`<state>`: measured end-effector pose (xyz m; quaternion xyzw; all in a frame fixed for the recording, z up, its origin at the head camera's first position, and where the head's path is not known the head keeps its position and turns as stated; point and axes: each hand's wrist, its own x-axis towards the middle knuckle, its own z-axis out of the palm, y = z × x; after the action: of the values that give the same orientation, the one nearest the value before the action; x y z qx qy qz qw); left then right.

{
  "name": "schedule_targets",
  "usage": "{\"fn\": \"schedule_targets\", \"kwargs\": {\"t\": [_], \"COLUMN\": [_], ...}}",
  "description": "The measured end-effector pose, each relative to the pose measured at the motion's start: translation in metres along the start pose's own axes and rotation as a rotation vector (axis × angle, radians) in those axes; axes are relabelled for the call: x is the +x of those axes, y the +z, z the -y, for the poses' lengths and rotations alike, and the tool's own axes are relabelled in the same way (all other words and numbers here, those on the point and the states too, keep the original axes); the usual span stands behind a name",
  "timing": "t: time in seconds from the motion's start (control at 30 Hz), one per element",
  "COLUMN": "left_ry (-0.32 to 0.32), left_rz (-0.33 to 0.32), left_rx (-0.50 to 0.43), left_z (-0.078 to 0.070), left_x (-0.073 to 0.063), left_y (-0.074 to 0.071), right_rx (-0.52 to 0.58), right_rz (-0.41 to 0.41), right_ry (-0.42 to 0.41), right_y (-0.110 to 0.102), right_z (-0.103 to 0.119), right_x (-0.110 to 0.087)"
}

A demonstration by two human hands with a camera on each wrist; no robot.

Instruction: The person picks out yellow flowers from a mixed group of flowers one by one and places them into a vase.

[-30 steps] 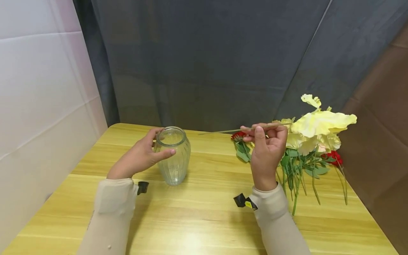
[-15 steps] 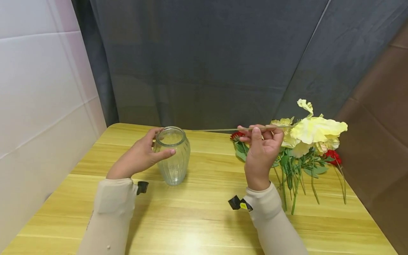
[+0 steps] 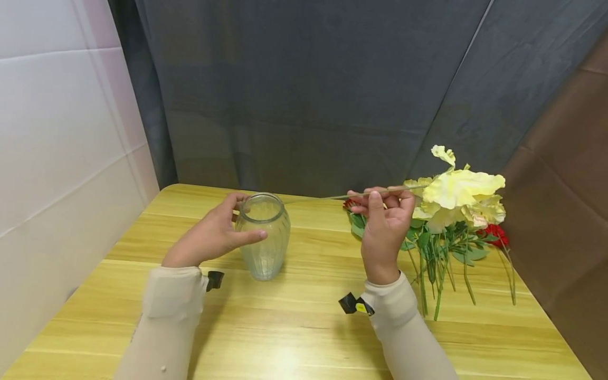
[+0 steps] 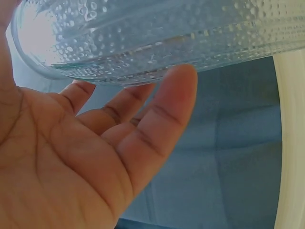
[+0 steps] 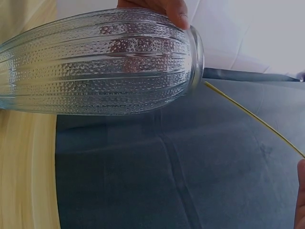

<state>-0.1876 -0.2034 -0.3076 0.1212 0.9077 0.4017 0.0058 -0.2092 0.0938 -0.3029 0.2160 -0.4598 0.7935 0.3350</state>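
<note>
A clear ribbed glass vase (image 3: 268, 248) stands upright on the table, left of the middle. My left hand (image 3: 211, 235) holds it from the left, thumb across the near side and fingers behind. Close up in the left wrist view, the fingertips (image 4: 183, 78) meet the dimpled glass. My right hand (image 3: 387, 227) pinches the thin stem of a pale yellow artificial flower (image 3: 461, 190), its bloom to the right and its stem pointing left, almost level. In the right wrist view the stem's tip (image 5: 208, 85) is close to the vase's rim (image 5: 196, 59), outside the mouth.
Several more flowers lie in a bunch at the right of the wooden table (image 3: 304, 327), with green stems (image 3: 439, 285) toward me. One red bloom (image 3: 496, 235) shows at their right, another partly behind my right hand. A dark grey curtain (image 3: 304, 95) hangs along the back.
My right hand has moved left with the yellow flower, bringing the stem's tip near the vase. My left hand has shifted the vase slightly right and toward me.
</note>
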Motion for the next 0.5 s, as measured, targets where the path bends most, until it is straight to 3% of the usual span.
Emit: {"fn": "schedule_targets", "kwargs": {"t": [0.3, 0.5], "left_ry": [0.02, 0.021], "left_rz": [-0.016, -0.056], "left_rx": [-0.039, -0.02], "left_z": [-0.009, -0.013], "left_x": [0.003, -0.003], "left_y": [0.012, 0.021], "right_rx": [-0.008, 0.02], "right_rz": [0.012, 0.024], "right_ry": [-0.006, 0.013], "right_y": [-0.003, -0.003], "right_z": [0.003, 0.001], "right_x": [-0.001, -0.002]}}
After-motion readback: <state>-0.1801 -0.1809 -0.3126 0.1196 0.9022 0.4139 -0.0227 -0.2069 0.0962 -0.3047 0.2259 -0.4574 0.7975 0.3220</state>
